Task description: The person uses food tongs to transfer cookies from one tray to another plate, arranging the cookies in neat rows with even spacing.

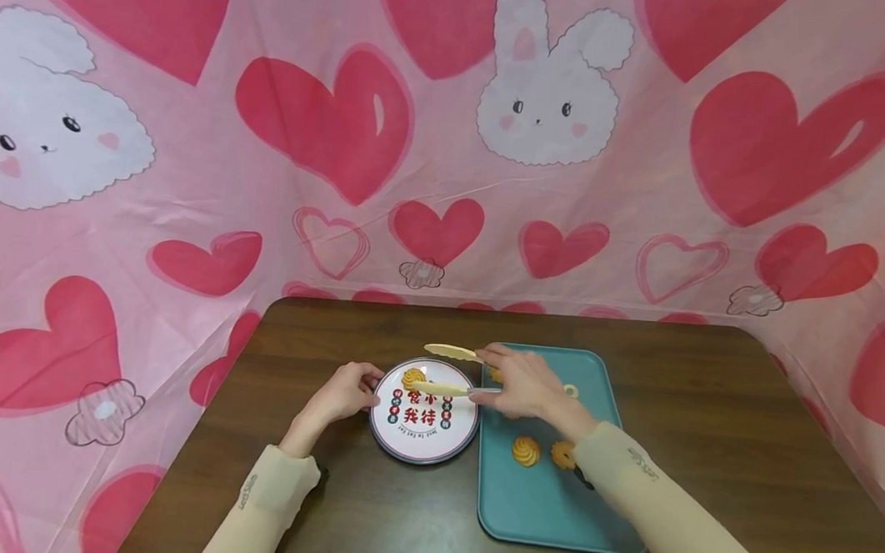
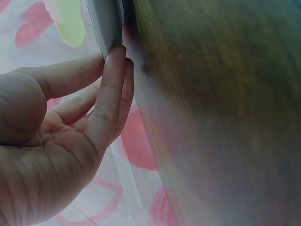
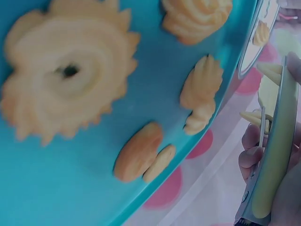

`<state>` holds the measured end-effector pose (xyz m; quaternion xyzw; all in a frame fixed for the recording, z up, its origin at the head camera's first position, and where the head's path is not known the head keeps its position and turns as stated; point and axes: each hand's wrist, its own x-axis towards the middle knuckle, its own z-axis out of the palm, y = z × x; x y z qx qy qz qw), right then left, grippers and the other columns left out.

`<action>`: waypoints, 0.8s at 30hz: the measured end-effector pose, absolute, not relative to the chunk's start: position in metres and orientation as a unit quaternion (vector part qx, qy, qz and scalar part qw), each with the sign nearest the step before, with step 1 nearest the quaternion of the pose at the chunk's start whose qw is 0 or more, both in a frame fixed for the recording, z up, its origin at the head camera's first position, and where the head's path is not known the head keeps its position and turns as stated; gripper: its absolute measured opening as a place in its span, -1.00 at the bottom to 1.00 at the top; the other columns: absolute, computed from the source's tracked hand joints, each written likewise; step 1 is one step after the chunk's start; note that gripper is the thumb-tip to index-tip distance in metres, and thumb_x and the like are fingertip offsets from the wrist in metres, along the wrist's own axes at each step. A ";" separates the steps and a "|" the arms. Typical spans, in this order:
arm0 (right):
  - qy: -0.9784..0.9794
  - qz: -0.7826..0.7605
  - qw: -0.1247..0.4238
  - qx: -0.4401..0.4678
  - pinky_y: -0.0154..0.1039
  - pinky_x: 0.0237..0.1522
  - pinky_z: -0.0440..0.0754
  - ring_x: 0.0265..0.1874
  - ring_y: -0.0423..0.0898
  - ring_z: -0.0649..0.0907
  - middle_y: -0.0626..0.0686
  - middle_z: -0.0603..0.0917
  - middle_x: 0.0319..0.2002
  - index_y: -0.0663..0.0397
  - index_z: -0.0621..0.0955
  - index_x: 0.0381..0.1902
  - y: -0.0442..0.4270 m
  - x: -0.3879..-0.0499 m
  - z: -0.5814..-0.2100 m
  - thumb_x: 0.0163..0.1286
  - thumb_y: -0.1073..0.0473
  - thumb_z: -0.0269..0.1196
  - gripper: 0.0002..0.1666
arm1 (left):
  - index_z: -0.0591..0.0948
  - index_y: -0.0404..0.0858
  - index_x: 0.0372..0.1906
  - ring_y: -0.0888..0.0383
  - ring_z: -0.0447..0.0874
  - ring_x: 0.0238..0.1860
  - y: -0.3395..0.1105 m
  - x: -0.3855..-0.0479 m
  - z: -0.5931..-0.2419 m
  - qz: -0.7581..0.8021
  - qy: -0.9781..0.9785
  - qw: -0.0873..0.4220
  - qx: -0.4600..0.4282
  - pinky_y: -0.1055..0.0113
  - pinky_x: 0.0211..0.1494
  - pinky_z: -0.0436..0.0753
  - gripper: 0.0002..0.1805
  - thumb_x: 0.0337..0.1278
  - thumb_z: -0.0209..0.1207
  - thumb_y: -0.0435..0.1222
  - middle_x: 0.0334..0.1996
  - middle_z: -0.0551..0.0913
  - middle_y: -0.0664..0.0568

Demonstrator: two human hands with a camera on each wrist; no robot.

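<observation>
Backdrop [image 1: 448, 176]: pink cloth with red hearts and white rabbit faces, hanging behind everything else.
Tabletop [image 1: 705, 424]: dark brown wood with visible grain.
Tray [image 1: 506, 501]: teal, rectangular with rounded corners, lying right of centre.
Sleeves: cream on both arms; the right sleeve [image 1: 678, 506] crosses over the tray, the left sleeve [image 1: 258, 501] stays over the wood.
Plate [image 1: 422, 448]: round, white, dark-rimmed, printed with red Chinese characters, just left of the tray.
Tongs [image 3: 276, 160]: pale yellow tips spread apart; in the head view the nearer tip crosses over the plate, the farther one lies past its far rim.
Right hand [image 1: 523, 381]: fingers wrapped round the tongs, above the tray's far left part.
Left hand [image 1: 348, 390]: thumb and fingers pinch the plate's left edge.
Flower-shaped cookie [image 1: 562, 455]: on the tray, a hole in its middle, partly covered by the sleeve.
Swirl cookies: one on the tray [image 1: 526, 451], another on the plate [image 1: 413, 378] near its far rim, beside the nearer tip; contact cannot be told.
Oval cookies [image 3: 139, 153]: a smooth pair near the tray's edge.
Ring cookie [image 1: 571, 391]: small, pale, toward the tray's far end.
</observation>
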<state>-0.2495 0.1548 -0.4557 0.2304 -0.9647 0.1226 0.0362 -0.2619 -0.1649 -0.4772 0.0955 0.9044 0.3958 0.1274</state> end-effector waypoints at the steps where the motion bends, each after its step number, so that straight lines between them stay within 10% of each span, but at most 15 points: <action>1: -0.964 0.123 0.037 0.231 -0.05 -0.08 0.63 -0.29 -0.11 0.70 0.02 0.55 0.27 -0.02 0.53 0.34 0.157 -0.249 -0.455 0.17 -0.39 0.33 -0.10 | 0.61 -0.47 0.05 0.07 0.55 -0.34 -0.165 -0.262 -0.476 0.396 0.904 0.128 0.095 0.24 -0.29 0.69 -0.61 0.05 0.34 -0.56 -0.32 0.60 -0.09; 24: -0.967 0.146 0.087 0.189 0.10 -0.14 0.63 -0.11 0.08 0.70 0.09 0.62 0.18 0.06 0.57 0.29 0.238 -0.245 -0.456 0.12 -0.39 0.39 -0.07 | 0.62 -0.43 0.07 0.06 0.54 -0.33 -0.164 -0.261 -0.475 0.389 0.908 0.130 0.089 0.26 -0.26 0.69 -0.59 0.05 0.36 -0.53 -0.31 0.60 -0.09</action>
